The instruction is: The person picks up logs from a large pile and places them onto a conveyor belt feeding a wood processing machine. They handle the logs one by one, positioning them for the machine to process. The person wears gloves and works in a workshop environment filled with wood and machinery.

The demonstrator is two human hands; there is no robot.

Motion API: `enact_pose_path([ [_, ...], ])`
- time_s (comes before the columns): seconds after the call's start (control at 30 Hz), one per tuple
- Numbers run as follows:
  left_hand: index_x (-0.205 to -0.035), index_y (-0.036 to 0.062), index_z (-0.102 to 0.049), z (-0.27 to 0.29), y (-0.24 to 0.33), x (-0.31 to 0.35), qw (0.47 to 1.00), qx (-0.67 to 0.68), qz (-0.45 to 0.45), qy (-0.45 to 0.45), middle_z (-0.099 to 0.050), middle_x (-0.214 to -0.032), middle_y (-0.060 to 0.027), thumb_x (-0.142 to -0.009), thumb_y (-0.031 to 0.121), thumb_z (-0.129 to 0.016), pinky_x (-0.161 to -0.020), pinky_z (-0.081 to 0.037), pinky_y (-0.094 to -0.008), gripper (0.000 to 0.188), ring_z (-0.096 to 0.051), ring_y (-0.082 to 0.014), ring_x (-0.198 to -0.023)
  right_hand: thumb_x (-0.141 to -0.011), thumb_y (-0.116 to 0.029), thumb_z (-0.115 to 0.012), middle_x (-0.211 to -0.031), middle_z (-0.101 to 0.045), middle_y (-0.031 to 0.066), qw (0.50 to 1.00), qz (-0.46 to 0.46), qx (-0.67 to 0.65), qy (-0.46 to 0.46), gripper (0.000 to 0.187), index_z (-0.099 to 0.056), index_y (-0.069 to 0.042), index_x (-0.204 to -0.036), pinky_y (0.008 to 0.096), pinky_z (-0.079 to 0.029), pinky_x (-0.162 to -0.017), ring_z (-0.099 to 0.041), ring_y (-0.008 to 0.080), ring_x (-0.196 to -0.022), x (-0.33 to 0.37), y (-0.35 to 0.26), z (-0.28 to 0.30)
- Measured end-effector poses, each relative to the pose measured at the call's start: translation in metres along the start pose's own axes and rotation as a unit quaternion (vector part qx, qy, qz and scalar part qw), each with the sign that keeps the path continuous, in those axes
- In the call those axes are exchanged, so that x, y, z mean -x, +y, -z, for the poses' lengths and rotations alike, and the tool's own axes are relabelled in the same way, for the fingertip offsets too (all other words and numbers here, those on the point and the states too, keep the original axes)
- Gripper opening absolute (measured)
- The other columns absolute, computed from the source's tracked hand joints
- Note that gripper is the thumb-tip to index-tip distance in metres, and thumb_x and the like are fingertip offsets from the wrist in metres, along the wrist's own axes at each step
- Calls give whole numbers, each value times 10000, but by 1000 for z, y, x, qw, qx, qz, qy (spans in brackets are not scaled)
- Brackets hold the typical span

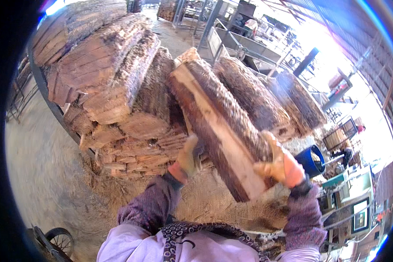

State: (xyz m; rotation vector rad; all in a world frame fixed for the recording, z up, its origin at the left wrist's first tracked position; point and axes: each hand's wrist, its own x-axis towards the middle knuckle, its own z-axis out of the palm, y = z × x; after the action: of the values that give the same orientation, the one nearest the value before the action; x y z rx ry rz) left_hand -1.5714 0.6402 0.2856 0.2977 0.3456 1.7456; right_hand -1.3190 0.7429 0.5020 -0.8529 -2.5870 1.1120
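Over the right flank of a wood stack [105, 100], a sawn-faced log [222, 131] slants between the person's two gloved hands. As far as the view shows, the handling is partway through: the log has been taken hold of, but it is neither let go nor lying flat among the other pieces. Whether it is coming off the stack or going onto it cannot be told. To its left, thick bark-edged pieces already lie in layers, and just to its right two bark-covered logs [253, 94] lie side by side. The log's long axis runs away from the person and somewhat to the left, with the near end low and to the right, and the far end up by the stack; whether that far end rests on anything is unclear. Its pale cut face looks up and toward the person, while rough bark covers the right side. The right hand [280, 163] is clamped on the near end, thumb across the cut face and fingers over the bark. The left hand [188, 158] is blurred against the log's left edge, and I cannot tell whether its fingers close beneath.
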Motion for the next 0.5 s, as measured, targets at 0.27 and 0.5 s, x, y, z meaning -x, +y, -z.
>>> enact_pose_path([
  [0.27,-1469,47,-469,-31,-153,31,973,-105,172,-114,-587,-1404,-109,-924,413,-688,-1097,-455,-456,691,-570,-279,-1273,-748,-108,-900,-1562,-413,142,901,-84,-394,164,1133,-179,0,-1615,363,-311,-1196,-402,244,-1426,257,140,-110],
  [0.5,-1502,7,-412,-172,-328,89,811,-246,385,-366,-553,-1431,-104,-869,262,-784,-1133,-395,-410,777,-515,-237,-1317,-887,-225,-792,-1465,-510,136,735,-153,-364,551,885,-274,-37,-1579,382,-432,-1116,-527,251,-1299,423,142,-184],
])
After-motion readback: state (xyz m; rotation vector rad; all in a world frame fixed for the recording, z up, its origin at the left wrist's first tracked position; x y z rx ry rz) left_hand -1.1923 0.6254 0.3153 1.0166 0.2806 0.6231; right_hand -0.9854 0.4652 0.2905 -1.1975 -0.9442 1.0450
